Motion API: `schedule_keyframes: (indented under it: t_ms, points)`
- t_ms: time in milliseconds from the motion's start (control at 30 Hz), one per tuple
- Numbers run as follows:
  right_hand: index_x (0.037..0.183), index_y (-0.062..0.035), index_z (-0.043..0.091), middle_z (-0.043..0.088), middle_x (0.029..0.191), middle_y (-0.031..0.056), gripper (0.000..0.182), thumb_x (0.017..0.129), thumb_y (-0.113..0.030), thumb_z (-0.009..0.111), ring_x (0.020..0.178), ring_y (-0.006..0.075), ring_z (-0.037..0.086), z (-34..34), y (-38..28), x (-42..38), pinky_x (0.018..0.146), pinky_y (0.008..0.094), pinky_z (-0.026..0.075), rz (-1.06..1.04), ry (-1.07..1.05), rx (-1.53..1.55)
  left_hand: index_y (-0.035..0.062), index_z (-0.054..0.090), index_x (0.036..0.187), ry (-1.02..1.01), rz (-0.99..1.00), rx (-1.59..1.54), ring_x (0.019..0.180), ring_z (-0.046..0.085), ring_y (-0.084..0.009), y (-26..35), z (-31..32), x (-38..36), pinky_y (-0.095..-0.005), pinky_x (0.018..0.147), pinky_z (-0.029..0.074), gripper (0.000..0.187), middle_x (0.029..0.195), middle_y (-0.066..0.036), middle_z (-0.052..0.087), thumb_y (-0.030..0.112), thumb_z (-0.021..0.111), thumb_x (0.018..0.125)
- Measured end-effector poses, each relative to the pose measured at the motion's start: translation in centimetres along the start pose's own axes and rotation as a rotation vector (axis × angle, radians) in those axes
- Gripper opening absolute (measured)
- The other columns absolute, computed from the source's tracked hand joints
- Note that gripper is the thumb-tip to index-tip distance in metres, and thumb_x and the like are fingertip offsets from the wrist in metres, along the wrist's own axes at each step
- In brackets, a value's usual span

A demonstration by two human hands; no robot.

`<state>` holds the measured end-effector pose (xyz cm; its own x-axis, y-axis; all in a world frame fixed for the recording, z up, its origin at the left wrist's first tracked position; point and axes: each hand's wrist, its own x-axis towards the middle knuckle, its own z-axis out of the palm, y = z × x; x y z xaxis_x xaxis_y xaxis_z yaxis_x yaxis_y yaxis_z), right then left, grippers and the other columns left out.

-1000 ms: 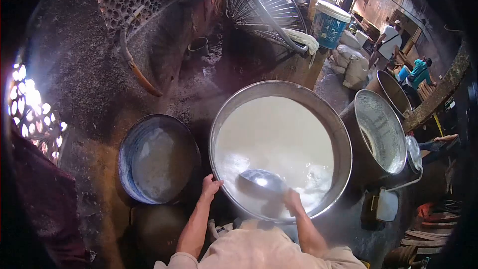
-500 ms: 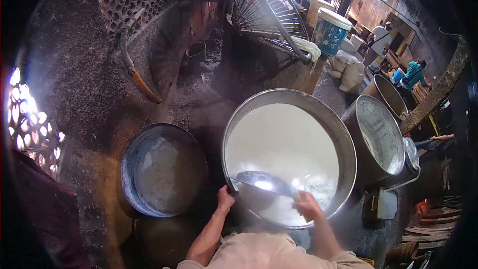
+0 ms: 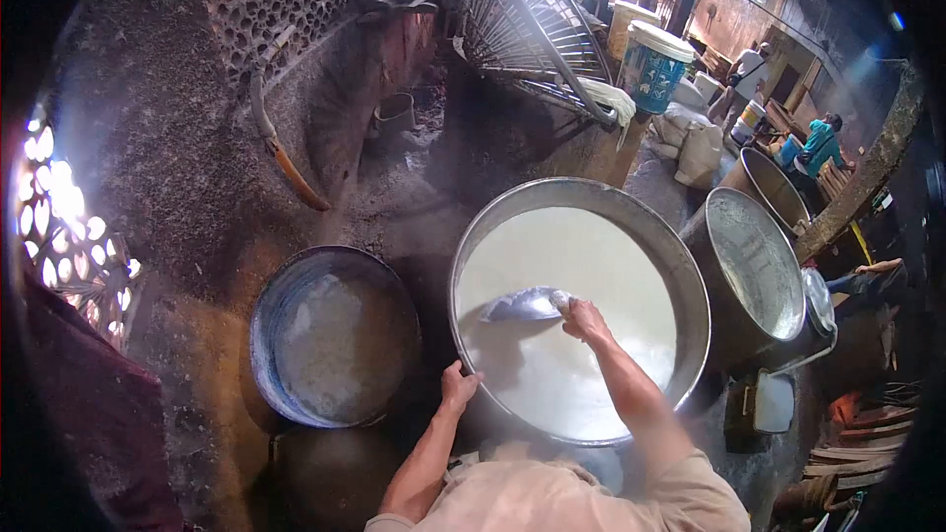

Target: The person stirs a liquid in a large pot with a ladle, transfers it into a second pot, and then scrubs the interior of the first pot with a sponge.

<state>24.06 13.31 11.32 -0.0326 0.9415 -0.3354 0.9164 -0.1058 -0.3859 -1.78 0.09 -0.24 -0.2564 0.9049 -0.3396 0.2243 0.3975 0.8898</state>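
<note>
A large round metal vat (image 3: 697, 325) holds white liquid (image 3: 581, 256). Over the liquid, my right hand (image 3: 585, 320) is closed round the handle of a metal scoop (image 3: 522, 303), whose bowl points left. My left hand (image 3: 459, 384) is closed at the vat's near left rim, gripping it. A darker round pan (image 3: 258, 335) with a little cloudy liquid at its bottom stands to the left of the vat.
Right of the vat stand two tall metal vats (image 3: 754, 266), (image 3: 774, 187) and a small square container (image 3: 774, 402). Behind are a blue bucket (image 3: 652, 69), sacks (image 3: 695, 148) and a metal grille (image 3: 542, 20). Firewood (image 3: 857, 453) lies at lower right. People are at the upper right.
My right hand and the scoop have moved up and left, farther over the liquid. My left hand stays at the rim. The view has shifted slightly.
</note>
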Motion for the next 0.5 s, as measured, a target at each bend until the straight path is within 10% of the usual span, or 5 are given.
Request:
schedule_keyframes:
  t_ms: [167,500]
  points:
    - [0.089,0.0028,0.062,0.065,0.077,0.0193,0.02,0.075,-0.007,0.051,0.067,0.0289,0.066,3.0,4.9,-1.3,0.058,0.0396,0.054,-0.029,0.029,-0.145,0.0008,0.065,0.094,-0.011,-0.039,-0.07,0.08,0.063,-0.0239,-0.8,0.4,0.5,-0.0356,0.073,0.048,0.032,0.087,-0.013,0.068,0.012,0.072,0.064]
    - [0.091,0.0002,0.066,0.064,0.093,0.0231,0.026,0.077,-0.017,0.053,0.09,0.0368,0.062,5.0,14.7,-7.4,0.078,0.0461,0.051,0.117,-0.048,-0.038,0.0,0.064,0.092,0.077,-0.028,0.01,0.085,0.064,-0.0265,0.0,0.7,0.2,-0.0358,0.076,0.048,0.03,0.089,-0.016,0.068,0.011,0.071,0.065]
